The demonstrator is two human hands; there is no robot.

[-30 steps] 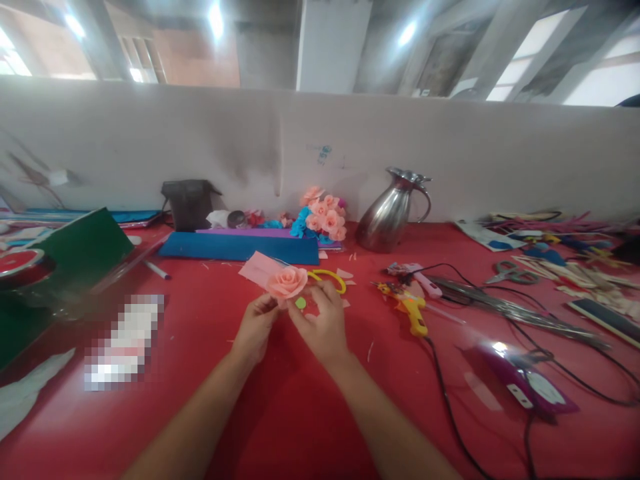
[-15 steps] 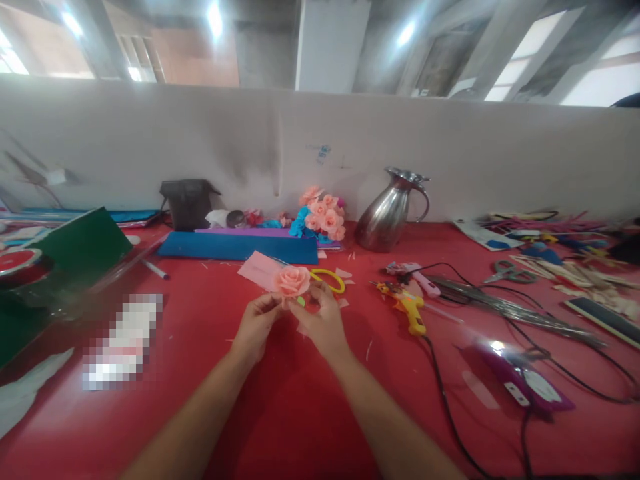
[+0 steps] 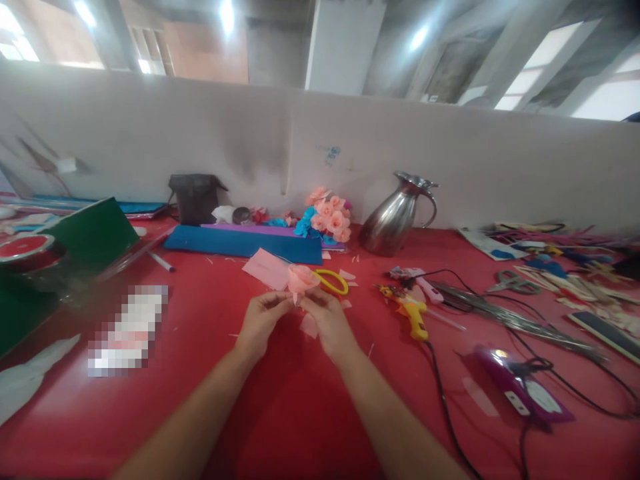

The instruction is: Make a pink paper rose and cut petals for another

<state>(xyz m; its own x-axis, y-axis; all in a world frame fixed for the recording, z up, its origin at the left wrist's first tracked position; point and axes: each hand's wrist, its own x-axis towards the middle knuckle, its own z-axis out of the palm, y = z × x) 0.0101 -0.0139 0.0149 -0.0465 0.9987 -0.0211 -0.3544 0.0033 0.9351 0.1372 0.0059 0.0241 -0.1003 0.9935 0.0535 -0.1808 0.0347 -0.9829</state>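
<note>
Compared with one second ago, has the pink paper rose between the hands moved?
Yes, the pink paper rose has shifted to the right, judged against the flat pink paper sheet beside it.

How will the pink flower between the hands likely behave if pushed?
The flower is probably light: just the fingers support it. Its petals look thin and papery, so they may crumple under a firm push. Held near its narrow base, it could tip sideways.

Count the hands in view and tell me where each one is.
2: the left hand and the right hand, pinching the pink paper flower from either side of its base. No others show.
</note>
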